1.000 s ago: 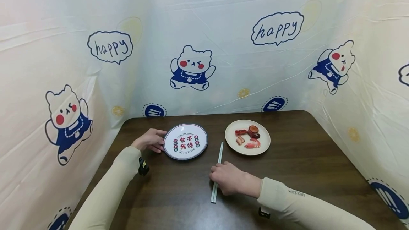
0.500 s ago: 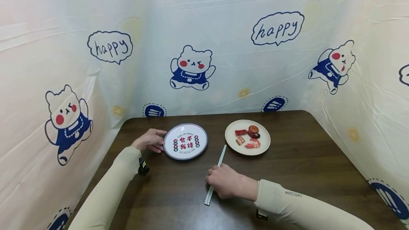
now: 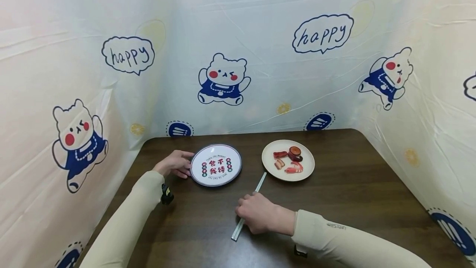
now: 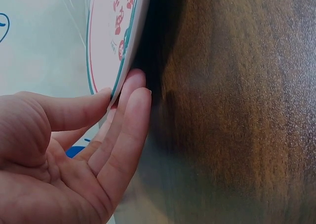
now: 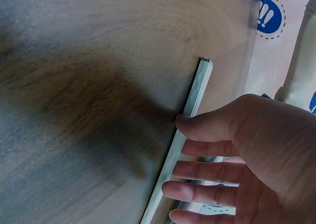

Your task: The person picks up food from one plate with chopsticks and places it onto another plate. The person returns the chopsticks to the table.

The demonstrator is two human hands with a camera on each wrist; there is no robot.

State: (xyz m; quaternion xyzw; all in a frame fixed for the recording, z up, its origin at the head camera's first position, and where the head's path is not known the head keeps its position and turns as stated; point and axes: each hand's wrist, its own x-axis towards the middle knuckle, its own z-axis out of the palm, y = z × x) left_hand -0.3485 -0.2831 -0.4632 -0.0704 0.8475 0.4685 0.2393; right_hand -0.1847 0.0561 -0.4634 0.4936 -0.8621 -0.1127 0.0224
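Note:
My left hand (image 3: 174, 163) pinches the left rim of a white plate (image 3: 216, 152) with a blue edge and red lettering. In the left wrist view the thumb lies at the rim of that plate (image 4: 104, 41) and the fingers reach under its edge. My right hand (image 3: 256, 213) holds a pair of pale green chopsticks (image 3: 239, 230) close over the table, about mid-length. They slant from near left to far right, and the hand hides their middle. The right wrist view has the thumb on one side of the chopsticks (image 5: 198, 86), the fingers on the other.
A cream plate (image 3: 273, 168) stands at the back right of the dark wooden table (image 3: 357, 202). On it lie a shrimp (image 3: 293, 168) and several other food pieces. Printed white sheeting (image 3: 260, 90) encloses the table's back and sides.
My right hand has shifted slightly left and nearer. The chopsticks have turned clockwise, their far ends going right toward the cream plate, their near ends left. The left hand and its plate have stayed put.

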